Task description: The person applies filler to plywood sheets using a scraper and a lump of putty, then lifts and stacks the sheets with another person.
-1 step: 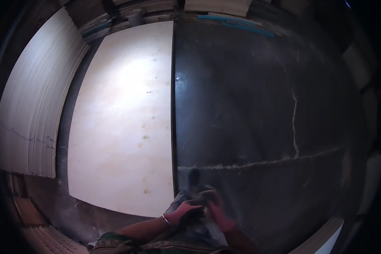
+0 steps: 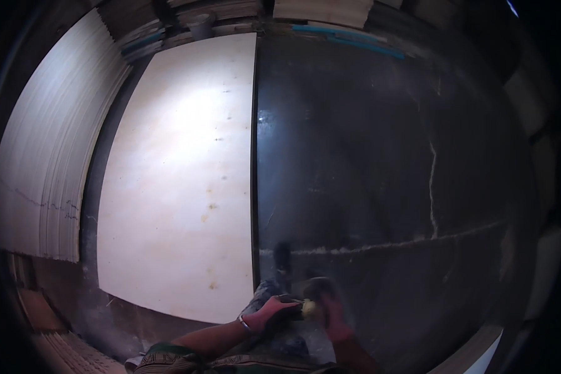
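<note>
1. Floor [image 2: 355,156]: dark and dimly lit, it filled the right half of the view; a pale crack [image 2: 433,187] ran down to a pale line [image 2: 368,248] crossing it.
2. Board [image 2: 168,181]: large and pale, with brownish spots near its right edge, it lay left of centre, brightly lit in its upper part.
3. Stack [image 2: 50,149]: many pale sheets stood left of the board, across a narrow dark gap.
4. Far edge: blue strips [image 2: 355,41] and a bucket [image 2: 200,25] showed among piled sheets.
5. Left hand [image 2: 272,311]: its fingers were bent toward the right hand; a light band [image 2: 244,323] circled the wrist. Whether the fingers gripped anything could not be told.
6. Yellow piece [image 2: 308,308]: small and blurred, it lay between the hands, just beside the left fingertips, to the right of the board's near corner.
7. Right hand [image 2: 331,311]: blurred, it was near the yellow piece; whether it was open or closed could not be told.
8. Shoe [image 2: 282,257]: dark, it showed on the floor beyond the hands.
</note>
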The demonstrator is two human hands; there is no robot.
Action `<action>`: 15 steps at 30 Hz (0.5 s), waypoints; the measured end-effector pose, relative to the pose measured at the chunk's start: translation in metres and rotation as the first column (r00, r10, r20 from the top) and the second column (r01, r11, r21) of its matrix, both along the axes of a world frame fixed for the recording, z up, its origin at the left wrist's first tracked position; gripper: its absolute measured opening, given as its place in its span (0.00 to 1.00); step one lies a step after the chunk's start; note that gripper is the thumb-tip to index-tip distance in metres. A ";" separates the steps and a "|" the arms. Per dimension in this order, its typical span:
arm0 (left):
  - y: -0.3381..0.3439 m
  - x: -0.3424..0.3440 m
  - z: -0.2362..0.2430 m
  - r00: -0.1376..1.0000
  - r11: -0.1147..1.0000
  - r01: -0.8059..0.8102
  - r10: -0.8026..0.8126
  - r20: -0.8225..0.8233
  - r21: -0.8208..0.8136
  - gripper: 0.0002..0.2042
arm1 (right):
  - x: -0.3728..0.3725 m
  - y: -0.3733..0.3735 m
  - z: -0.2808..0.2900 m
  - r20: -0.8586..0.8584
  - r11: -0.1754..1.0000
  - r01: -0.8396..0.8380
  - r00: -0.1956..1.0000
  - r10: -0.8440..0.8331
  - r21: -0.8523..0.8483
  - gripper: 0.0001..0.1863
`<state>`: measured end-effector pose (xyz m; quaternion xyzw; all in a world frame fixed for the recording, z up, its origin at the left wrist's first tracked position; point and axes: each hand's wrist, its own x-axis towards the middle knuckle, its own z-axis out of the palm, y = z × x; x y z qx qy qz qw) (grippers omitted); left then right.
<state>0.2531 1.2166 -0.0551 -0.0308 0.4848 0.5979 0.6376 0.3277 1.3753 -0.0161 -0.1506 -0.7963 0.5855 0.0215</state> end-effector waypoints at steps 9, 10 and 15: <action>0.096 -0.223 0.015 0.764 0.963 -0.259 0.254 -0.593 0.078 0.14 | -0.195 0.097 -0.031 0.215 -0.203 0.171 0.952 -0.218 -0.964 0.17; 0.093 -0.248 0.021 0.434 0.988 -0.140 0.126 -0.892 0.071 0.14 | -0.219 0.110 -0.061 0.251 -0.480 0.216 0.968 -0.009 -0.851 0.16; 0.067 -0.340 0.011 0.014 0.960 -0.275 -0.057 -0.998 -0.059 0.13 | -0.360 0.085 -0.062 0.169 -0.221 0.212 0.965 0.199 -0.952 0.13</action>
